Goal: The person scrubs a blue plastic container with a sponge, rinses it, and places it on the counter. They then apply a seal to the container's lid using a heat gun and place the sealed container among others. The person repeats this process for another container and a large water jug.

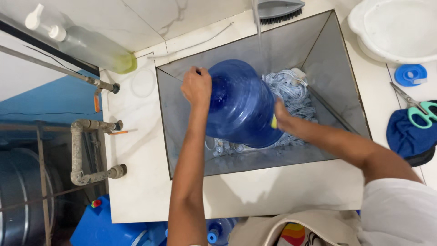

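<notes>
Nearest the camera, a pale apron (291, 223) and white sleeve (400, 214) fill the lower edge; both forearms reach forward over the counter (136, 150) into a deep steel sink (327, 59).

The left hand (196, 86) is closed over the upper left shoulder of a large blue jug (241, 105), fingers curled on its curve. The right hand (282, 119) presses against the jug's right flank, apparently holding something small and yellow (a sponge or scrubber, too hidden to confirm); its grip cannot be read fully. The jug lies tilted on its side within the sink, between the two hands and touching both.

Under and behind the jug lies a heap of pale cloth (293, 98). A thin water stream (258, 27) falls from above toward the jug's far side.

Assessment: washing appears under way, not finished. The jug is wet and held, water is running, and the jug has not left the sink; how much of its surface is cleaned cannot be told.

Farther out: a pump bottle (91, 48) at the far left, a brush (278, 10) beyond the sink, a white basin (396, 29), a blue tape roll (411, 74) and scissors (419, 109) on a dark cloth (405, 136) to the right.
</notes>
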